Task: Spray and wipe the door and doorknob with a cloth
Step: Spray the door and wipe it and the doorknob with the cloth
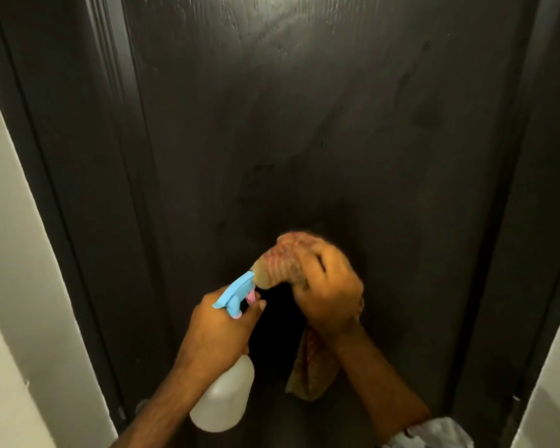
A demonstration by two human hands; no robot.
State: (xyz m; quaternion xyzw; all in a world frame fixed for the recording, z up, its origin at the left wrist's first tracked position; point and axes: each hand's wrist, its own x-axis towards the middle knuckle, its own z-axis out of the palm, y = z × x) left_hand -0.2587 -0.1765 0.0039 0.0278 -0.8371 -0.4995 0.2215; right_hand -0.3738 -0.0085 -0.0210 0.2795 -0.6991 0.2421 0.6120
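Observation:
A dark wood-grain door (304, 124) fills the view, with faint wet smears across its upper part. My left hand (217, 331) grips a white spray bottle (223, 399) by its neck, a finger at the pink trigger under the blue nozzle head (236, 291). The nozzle points at a striped orange-tan cloth (283, 263). My right hand (328, 289) holds that cloth bunched against the door, and its loose end (311, 373) hangs below my wrist. A round pale doorknob (142, 406) shows partly at the lower left, behind my left forearm.
The dark door frame (62, 189) runs down both sides, with white walls (10, 253) beyond it left and right. A small latch plate (122, 413) sits at the door's left edge near the knob. A light sleeve (434, 431) shows at my right arm.

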